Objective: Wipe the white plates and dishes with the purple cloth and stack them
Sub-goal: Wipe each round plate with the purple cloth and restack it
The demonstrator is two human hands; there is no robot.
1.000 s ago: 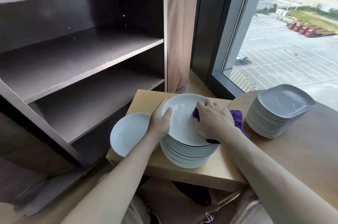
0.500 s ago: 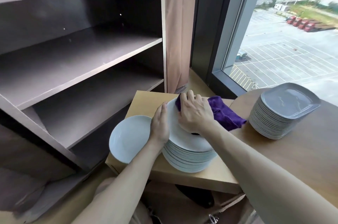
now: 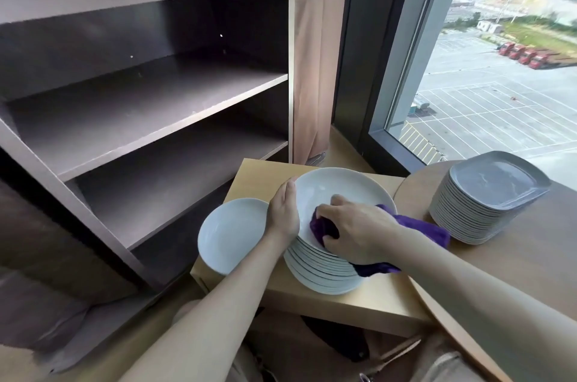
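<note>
The right hand clutches the cloth in curled fingers and the left hand, fingers straight and joined, braces the top plate, yet hard rubbing could skid it off the stack.

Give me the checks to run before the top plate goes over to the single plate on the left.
1. Grip secure: ok, right hand grips the purple cloth on the top plate.
2. Plate steadied: ok, left hand rests open against its left rim.
3. Wiping finished: cannot tell.
4. Landing spot free: ok, nothing lies on the single plate.
5. Landing spot stable: not ok, the single plate seems to overhang the table's left edge.
</note>
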